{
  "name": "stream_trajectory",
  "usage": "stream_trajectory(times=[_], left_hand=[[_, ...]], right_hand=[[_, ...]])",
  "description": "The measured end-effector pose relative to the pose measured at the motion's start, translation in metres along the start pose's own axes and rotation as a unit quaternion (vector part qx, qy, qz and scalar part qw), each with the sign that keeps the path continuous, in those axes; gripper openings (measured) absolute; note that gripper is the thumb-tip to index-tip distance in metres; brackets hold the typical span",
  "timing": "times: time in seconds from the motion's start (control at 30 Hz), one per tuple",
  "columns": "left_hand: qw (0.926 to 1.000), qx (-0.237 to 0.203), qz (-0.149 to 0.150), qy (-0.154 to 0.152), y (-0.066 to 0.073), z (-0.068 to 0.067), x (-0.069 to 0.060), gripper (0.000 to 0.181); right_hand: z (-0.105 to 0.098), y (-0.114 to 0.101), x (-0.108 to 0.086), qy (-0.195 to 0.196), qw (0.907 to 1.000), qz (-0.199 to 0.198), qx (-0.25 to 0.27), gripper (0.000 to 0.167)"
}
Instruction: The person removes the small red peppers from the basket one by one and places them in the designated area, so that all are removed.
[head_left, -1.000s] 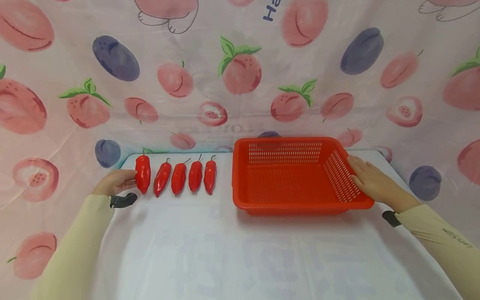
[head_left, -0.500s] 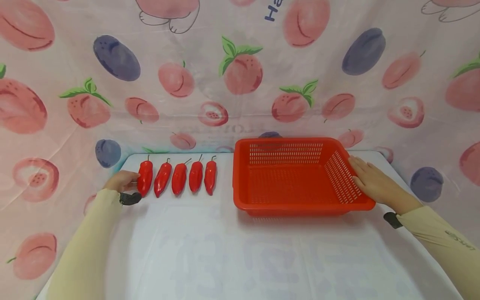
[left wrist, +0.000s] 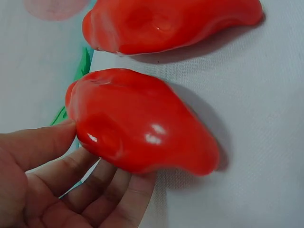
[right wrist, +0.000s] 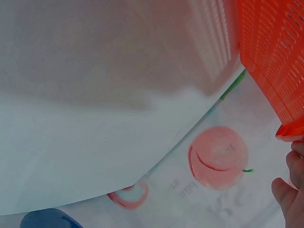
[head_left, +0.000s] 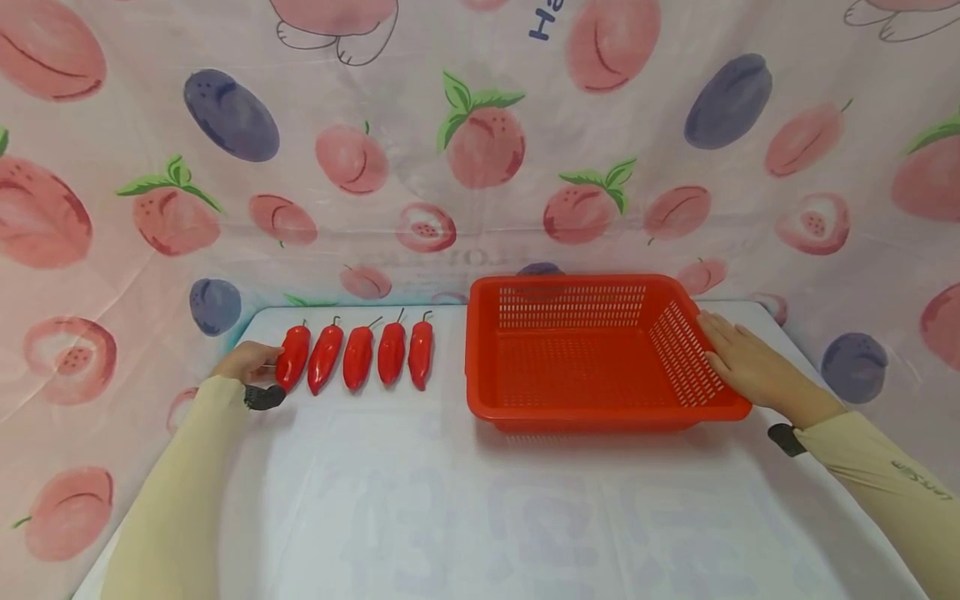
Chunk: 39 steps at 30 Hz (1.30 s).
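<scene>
A glossy red chili pepper (head_left: 293,357) is at the left end of a row of similar peppers on the white table. My left hand (head_left: 249,362) holds this pepper from its left side. In the left wrist view, the thumb touches the stem end of the pepper (left wrist: 133,118) while the other fingers (left wrist: 102,187) reach beneath it; their tips are hidden. My right hand (head_left: 746,358) rests with straight fingers on the right rim of a red plastic basket (head_left: 570,414). Only part of that hand shows at the edge of the right wrist view.
Several more red peppers stand in line to the right of the held one, the nearest pepper (head_left: 325,358) close beside it. A white cloth covers the table (head_left: 450,500). Behind hangs a fruit-printed curtain (head_left: 420,108).
My left hand has moved a little right with its pepper, bringing it down beside the row and tilting it like its neighbour. My right hand and the basket stay in place.
</scene>
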<state>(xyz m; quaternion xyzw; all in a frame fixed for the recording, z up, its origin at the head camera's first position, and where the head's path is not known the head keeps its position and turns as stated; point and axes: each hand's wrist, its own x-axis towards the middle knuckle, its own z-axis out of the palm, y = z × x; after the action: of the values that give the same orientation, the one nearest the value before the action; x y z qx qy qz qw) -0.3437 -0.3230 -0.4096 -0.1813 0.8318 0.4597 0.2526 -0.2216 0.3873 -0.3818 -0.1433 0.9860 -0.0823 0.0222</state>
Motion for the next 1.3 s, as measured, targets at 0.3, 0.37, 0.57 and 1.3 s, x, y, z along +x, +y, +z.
stream_trajectory(times=[0.3,0.37,0.57,1.3], left_hand=[[0.9995,0.021,-0.011,0.021,-0.002,-0.004,0.015,0.057],[0.9996,0.010,-0.011,0.024,-0.003,-0.005,0.015,0.056],[0.9995,-0.026,-0.002,0.016,-0.006,-0.006,0.011,0.059],[0.9539,-0.289,0.025,-0.077,-0.027,-0.012,-0.005,0.071]], right_hand=[[0.001,0.001,0.002,-0.006,1.0000,0.003,-0.001,0.066],[0.001,0.000,0.002,-0.009,0.9999,0.005,0.000,0.066],[0.000,-0.001,0.002,-0.008,1.0000,0.004,-0.002,0.066],[0.000,0.003,0.007,0.010,0.9999,0.001,0.009,0.065]])
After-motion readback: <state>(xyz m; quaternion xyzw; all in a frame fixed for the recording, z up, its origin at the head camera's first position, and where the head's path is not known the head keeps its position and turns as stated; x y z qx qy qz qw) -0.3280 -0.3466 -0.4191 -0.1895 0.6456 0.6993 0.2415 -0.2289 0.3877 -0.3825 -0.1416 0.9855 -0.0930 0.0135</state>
